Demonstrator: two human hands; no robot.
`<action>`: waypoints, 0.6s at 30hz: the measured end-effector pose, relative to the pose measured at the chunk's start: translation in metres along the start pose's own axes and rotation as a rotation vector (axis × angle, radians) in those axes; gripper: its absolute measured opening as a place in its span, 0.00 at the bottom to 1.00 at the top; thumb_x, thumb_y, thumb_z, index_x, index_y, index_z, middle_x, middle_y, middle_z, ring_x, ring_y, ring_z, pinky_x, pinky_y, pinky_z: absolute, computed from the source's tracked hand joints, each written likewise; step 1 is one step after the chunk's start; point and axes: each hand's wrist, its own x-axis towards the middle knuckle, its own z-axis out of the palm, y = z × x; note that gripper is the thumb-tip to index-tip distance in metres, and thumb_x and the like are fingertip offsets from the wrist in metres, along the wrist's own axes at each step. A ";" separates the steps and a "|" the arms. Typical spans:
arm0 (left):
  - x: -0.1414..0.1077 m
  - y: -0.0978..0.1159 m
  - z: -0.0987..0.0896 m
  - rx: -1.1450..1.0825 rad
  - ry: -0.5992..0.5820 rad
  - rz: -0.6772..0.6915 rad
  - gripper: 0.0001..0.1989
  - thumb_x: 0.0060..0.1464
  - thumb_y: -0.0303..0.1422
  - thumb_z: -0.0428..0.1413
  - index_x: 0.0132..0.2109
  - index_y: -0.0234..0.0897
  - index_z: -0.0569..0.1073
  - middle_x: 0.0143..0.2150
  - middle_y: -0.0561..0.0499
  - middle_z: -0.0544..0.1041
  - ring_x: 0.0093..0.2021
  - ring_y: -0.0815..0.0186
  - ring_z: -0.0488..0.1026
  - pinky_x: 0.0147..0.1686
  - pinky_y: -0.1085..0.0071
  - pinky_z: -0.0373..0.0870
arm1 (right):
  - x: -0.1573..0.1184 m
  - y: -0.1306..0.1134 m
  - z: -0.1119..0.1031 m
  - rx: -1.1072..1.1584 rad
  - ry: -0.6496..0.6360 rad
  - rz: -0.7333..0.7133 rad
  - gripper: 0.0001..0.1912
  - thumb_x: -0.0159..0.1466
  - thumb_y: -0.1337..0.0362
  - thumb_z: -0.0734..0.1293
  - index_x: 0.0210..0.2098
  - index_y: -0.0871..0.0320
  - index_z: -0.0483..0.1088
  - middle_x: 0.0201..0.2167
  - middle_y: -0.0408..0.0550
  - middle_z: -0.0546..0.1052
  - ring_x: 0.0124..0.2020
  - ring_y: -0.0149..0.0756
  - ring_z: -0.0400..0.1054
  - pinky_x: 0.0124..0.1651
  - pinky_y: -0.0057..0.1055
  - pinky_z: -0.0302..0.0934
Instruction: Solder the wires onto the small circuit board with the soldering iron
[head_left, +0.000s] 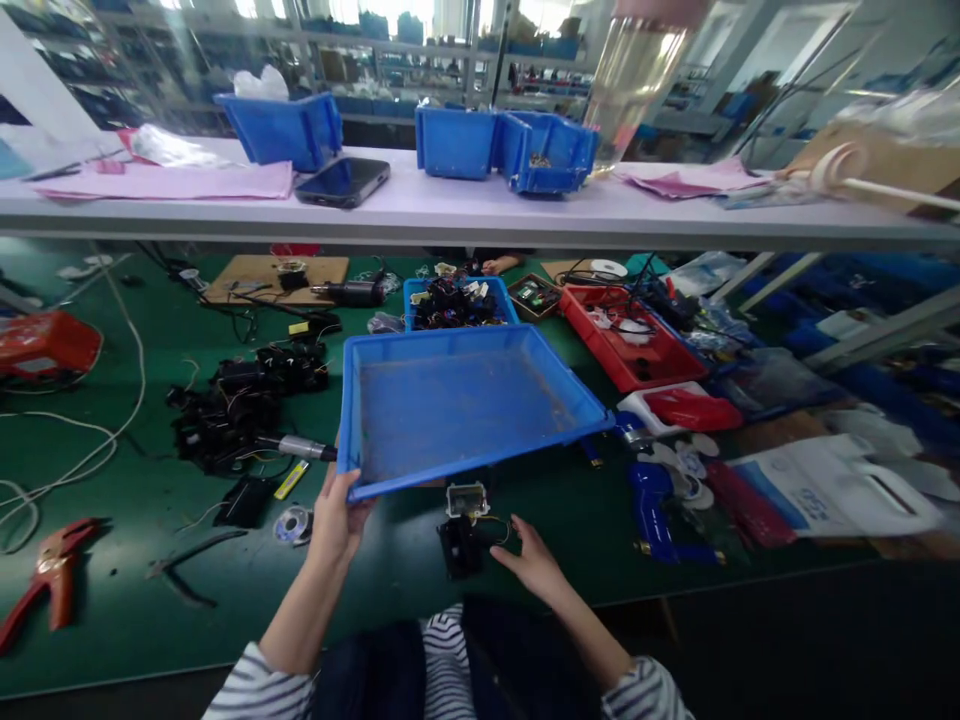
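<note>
Left hand: the left hand (335, 520) has its grip clenched on the near left corner of a large shallow blue plastic tray (457, 400), fingers under the rim and thumb over it.
Blue tray: lifted and tilted, its far edge higher than the near edge; the inside is bare apart from some brownish grime.
Right hand: the right hand (534, 560) lies low over the green worktop (135, 590), fingers loosely curled and partly released, fingertips touching or just beside a small black electronic assembly with thin wires (466, 540); I cannot tell whether the grip has closed on it.
Black assembly: on the worktop just below the tray's near edge, with a small clear-topped square part at its upper end.
Left of the tray: a heap of black wired parts (240, 405), a metal-tipped screwdriver (296, 447) and a small solder spool (294, 522).
Far left: red-handled cutters (49, 575) and white cable loops.
Behind the tray: a smaller blue bin filled with dark components (456, 300).
Right of the tray: a red plastic tray (626, 345), red and blue plastic shells, and a white printed box (832, 490).
Above: a white shelf (480, 215) carrying blue bins, pink sheets and a dark phone (343, 181).
Sleeves: both are striped.
</note>
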 end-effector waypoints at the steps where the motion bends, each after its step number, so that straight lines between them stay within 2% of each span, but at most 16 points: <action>1: 0.003 -0.001 0.004 -0.006 0.006 0.008 0.08 0.37 0.29 0.58 0.30 0.36 0.69 0.23 0.58 0.69 0.24 0.71 0.68 0.24 0.72 0.73 | 0.005 0.004 0.008 -0.001 0.017 -0.011 0.24 0.32 0.63 0.77 0.29 0.55 0.69 0.37 0.51 0.72 0.53 0.53 0.58 0.59 0.44 0.47; 4: 0.007 -0.005 0.010 -0.022 0.030 0.016 0.07 0.39 0.29 0.56 0.30 0.36 0.68 0.22 0.58 0.68 0.24 0.71 0.68 0.27 0.68 0.75 | 0.013 0.003 0.018 0.057 -0.004 -0.024 0.15 0.37 0.59 0.74 0.20 0.55 0.66 0.26 0.48 0.70 0.46 0.51 0.62 0.53 0.42 0.53; 6: 0.008 -0.006 0.008 -0.024 0.046 0.015 0.08 0.39 0.29 0.56 0.31 0.36 0.68 0.22 0.58 0.68 0.24 0.70 0.68 0.29 0.66 0.76 | 0.012 -0.006 0.017 0.153 -0.074 -0.026 0.16 0.42 0.52 0.70 0.19 0.56 0.64 0.22 0.46 0.68 0.37 0.45 0.65 0.47 0.40 0.58; 9: 0.008 -0.006 0.003 -0.020 0.055 0.018 0.08 0.38 0.29 0.57 0.31 0.36 0.69 0.22 0.58 0.68 0.24 0.71 0.67 0.27 0.67 0.76 | 0.002 -0.029 0.004 0.310 -0.173 -0.047 0.19 0.47 0.47 0.66 0.18 0.56 0.60 0.17 0.42 0.63 0.26 0.35 0.62 0.41 0.36 0.60; 11: 0.008 -0.006 0.000 -0.015 0.055 0.022 0.08 0.38 0.29 0.58 0.30 0.36 0.69 0.23 0.58 0.68 0.24 0.72 0.67 0.25 0.69 0.75 | -0.003 -0.046 -0.010 0.375 -0.208 -0.056 0.18 0.49 0.49 0.65 0.18 0.57 0.58 0.14 0.37 0.54 0.20 0.29 0.54 0.34 0.32 0.59; 14: 0.007 -0.006 -0.006 -0.006 0.055 0.016 0.08 0.37 0.29 0.58 0.30 0.36 0.69 0.24 0.58 0.69 0.24 0.72 0.67 0.23 0.72 0.74 | -0.008 -0.071 -0.041 0.415 -0.240 -0.043 0.15 0.51 0.52 0.64 0.21 0.58 0.61 0.14 0.35 0.47 0.16 0.25 0.40 0.22 0.26 0.46; 16: 0.006 -0.007 -0.011 -0.003 0.053 0.001 0.08 0.37 0.28 0.58 0.29 0.35 0.70 0.27 0.56 0.70 0.26 0.71 0.68 0.23 0.72 0.74 | -0.010 -0.087 -0.067 0.429 -0.264 -0.043 0.14 0.52 0.54 0.61 0.22 0.59 0.62 0.14 0.35 0.47 0.17 0.25 0.37 0.21 0.26 0.40; 18: 0.005 -0.008 -0.017 0.011 0.045 -0.016 0.07 0.37 0.28 0.59 0.29 0.35 0.70 0.29 0.55 0.71 0.28 0.70 0.69 0.24 0.72 0.75 | -0.016 -0.104 -0.093 0.444 -0.282 -0.058 0.14 0.53 0.55 0.59 0.21 0.59 0.63 0.14 0.36 0.47 0.16 0.25 0.37 0.20 0.26 0.39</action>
